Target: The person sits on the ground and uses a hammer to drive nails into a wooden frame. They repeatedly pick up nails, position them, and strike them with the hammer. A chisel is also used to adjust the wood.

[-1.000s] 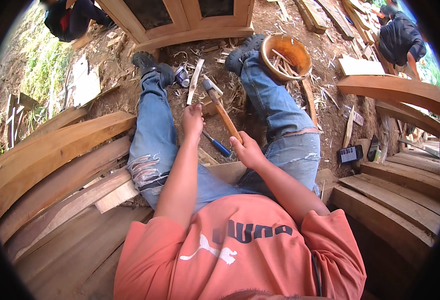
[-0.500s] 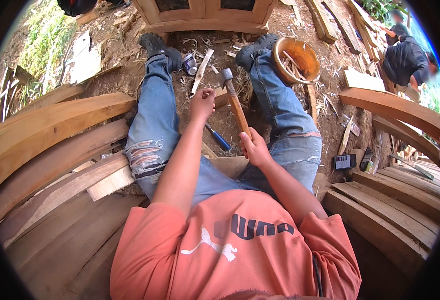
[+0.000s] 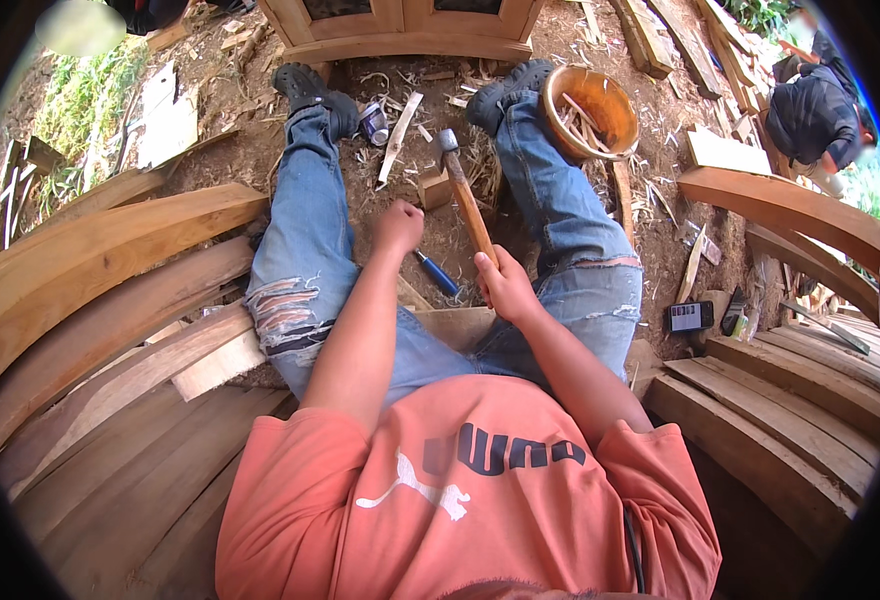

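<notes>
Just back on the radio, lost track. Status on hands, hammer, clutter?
Right hand grips hammer by its handle. Left hand curled, contents hidden. Blue-handled tool between legs, wood block beyond it.

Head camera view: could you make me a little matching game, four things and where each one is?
Things
1. Hammer
2. Blue-handled tool
3. Bowl
4. Phone

Places
A. Near the plank stack on the right
B. On the ground between the jeans legs
C. Gripped by the right hand
D. Beside the right shin, holding wood strips

Pairs: 1-C, 2-B, 3-D, 4-A
</notes>
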